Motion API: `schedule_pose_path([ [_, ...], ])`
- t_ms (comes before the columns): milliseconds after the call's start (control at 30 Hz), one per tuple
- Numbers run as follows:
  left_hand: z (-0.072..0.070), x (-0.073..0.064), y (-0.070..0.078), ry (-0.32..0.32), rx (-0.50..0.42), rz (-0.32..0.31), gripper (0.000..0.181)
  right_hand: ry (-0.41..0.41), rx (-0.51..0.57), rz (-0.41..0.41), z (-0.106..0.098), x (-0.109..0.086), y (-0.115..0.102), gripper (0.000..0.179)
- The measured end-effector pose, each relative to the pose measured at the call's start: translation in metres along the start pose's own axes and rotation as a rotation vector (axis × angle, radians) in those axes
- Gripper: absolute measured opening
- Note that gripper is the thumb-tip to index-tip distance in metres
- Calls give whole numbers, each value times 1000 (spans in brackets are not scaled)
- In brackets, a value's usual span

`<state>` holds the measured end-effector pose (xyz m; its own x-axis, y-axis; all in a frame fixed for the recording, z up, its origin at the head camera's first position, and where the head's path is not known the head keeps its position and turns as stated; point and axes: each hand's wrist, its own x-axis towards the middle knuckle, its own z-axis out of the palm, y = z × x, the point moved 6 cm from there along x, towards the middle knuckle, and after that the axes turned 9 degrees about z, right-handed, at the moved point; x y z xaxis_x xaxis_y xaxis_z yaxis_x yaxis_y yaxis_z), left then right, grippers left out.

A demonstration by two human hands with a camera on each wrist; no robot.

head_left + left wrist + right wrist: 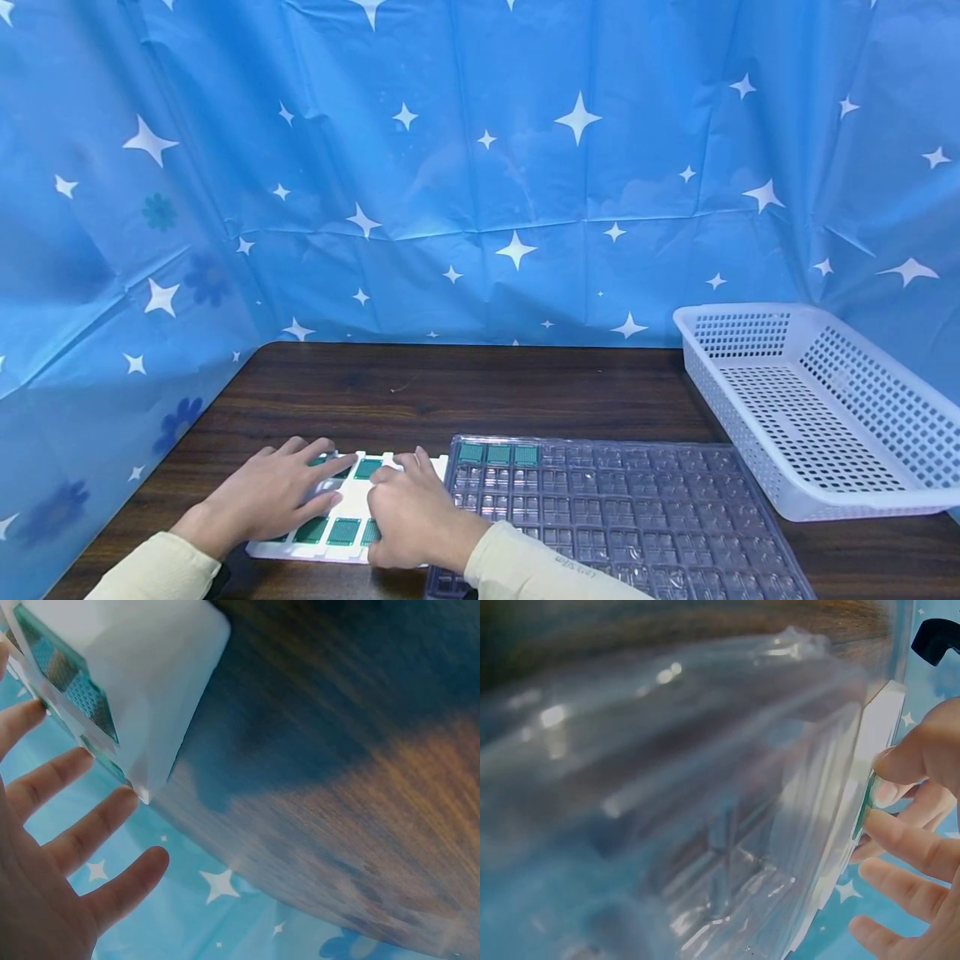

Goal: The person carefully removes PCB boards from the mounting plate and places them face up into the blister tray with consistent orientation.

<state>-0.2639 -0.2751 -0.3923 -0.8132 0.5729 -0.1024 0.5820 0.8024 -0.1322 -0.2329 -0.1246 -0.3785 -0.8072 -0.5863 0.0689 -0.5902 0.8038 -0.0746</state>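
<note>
You seem to be moving green chips from the white holder to the clear tray at its three o'clock; the next move likely calls for a clean lift. Your left hand lies on the holder, fingers extended. Whether your right hand pinches a chip is unclear: knuckles mask it overhead, while the right-wrist view shows fingertips at a green edge.

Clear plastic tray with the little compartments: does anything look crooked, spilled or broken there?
Nothing stands out. Three green pieces sit side by side at the left end of the clear tray's far row. I see no spill or break, though the right sleeve hides part.
</note>
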Motion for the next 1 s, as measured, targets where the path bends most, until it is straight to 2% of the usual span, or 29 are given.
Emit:
schedule_pose_path([
  [800,-1,1,1,8,35,5,57,21,-6,3,-10,-3,12,16],
  [1000,-1,2,0,-10,31,8,58,32,15,2,-12,-5,18,14],
])
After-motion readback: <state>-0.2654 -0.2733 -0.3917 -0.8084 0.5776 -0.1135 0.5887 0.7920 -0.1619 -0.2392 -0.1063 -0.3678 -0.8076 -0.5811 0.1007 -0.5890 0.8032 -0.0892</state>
